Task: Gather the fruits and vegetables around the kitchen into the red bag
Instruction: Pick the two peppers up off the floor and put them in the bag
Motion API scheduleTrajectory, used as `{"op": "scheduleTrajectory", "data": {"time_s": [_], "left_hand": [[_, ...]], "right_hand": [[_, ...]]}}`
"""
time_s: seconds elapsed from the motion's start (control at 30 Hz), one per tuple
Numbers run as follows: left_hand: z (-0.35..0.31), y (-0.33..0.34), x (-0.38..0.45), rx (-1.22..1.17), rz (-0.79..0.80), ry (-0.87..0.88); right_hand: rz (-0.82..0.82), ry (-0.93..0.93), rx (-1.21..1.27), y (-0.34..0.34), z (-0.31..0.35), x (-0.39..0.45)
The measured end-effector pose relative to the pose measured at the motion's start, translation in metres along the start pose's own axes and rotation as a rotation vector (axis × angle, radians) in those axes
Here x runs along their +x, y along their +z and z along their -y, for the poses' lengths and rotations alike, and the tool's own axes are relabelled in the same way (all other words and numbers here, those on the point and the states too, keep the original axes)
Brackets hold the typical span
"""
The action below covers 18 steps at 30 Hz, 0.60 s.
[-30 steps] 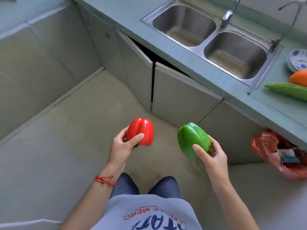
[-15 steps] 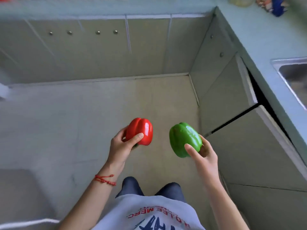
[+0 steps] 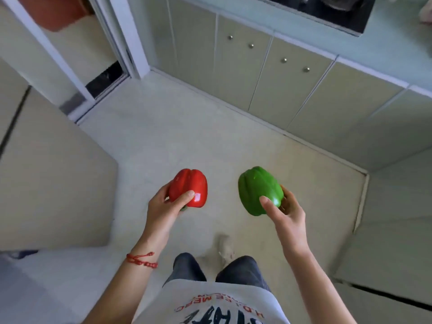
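My left hand [image 3: 163, 211] grips a glossy red bell pepper [image 3: 189, 187] from below, thumb across its front. A green bell pepper [image 3: 258, 190] sits in my right hand [image 3: 286, 212], thumb on its near side and fingers curled behind it. Both peppers are held at waist height above the pale floor, about a hand's width apart. The red bag is out of view.
Beige cabinet doors [image 3: 264, 73] with small round knobs run along the far wall under a pale green counter [image 3: 385, 50]. A doorway with a white frame [image 3: 131, 43] opens at the upper left. A pale cabinet side [image 3: 53, 183] stands at my left.
My view has swung left: the sink, counter vegetables and red bag have left the frame, and the doorway has come in. Both hands still hold their peppers the same way.
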<state>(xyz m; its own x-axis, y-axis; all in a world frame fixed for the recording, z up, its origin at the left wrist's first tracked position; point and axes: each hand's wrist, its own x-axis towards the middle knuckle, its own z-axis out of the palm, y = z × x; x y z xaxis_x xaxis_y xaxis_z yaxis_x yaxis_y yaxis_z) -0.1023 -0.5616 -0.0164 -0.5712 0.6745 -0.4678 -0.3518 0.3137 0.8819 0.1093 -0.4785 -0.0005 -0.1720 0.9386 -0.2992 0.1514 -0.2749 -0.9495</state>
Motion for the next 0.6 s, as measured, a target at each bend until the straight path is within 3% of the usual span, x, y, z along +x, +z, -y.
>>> {"op": "scheduleTrajectory", "data": {"time_s": [0.27, 0.6], "left_hand": [[-0.012, 0.006, 0.025, -0.101, -0.221, 0.013], [-0.034, 0.036, 0.084, -0.121, -0.286, 0.029]], "right_hand": [[0.202, -0.024, -0.073, 0.017, 0.021, 0.077], [0.259, -0.04, -0.092, 0.026, 0.039, 0.166]]}}
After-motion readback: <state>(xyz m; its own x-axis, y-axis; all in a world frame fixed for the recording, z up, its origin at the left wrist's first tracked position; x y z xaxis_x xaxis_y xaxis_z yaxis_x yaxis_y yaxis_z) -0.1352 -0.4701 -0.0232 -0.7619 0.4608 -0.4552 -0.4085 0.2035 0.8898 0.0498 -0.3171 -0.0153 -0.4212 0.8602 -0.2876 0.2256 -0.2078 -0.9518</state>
